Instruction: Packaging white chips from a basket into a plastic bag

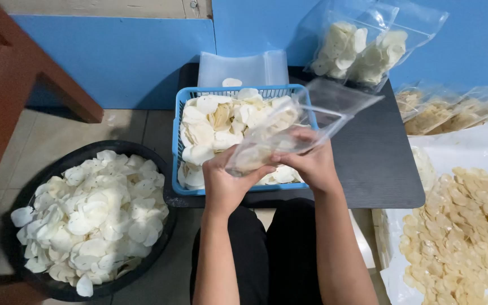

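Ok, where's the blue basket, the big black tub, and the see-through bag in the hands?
blue basket [183, 101], head view, left top corner of its rim.
black tub [57, 289], head view, bare bottom edge of its wall.
clear bag [334, 104], head view, its open upper end.

Blue basket [179, 148], white chips [88, 217], black tub [57, 285].

A low black table [374, 158] carries a blue basket [177, 148], perhaps stacked clear bags [243, 69]; a black tub [57, 288] sits on the tiled floor [46, 141].

1 head-worn view, steeply downward and close over the low black table [379, 164] and floor.
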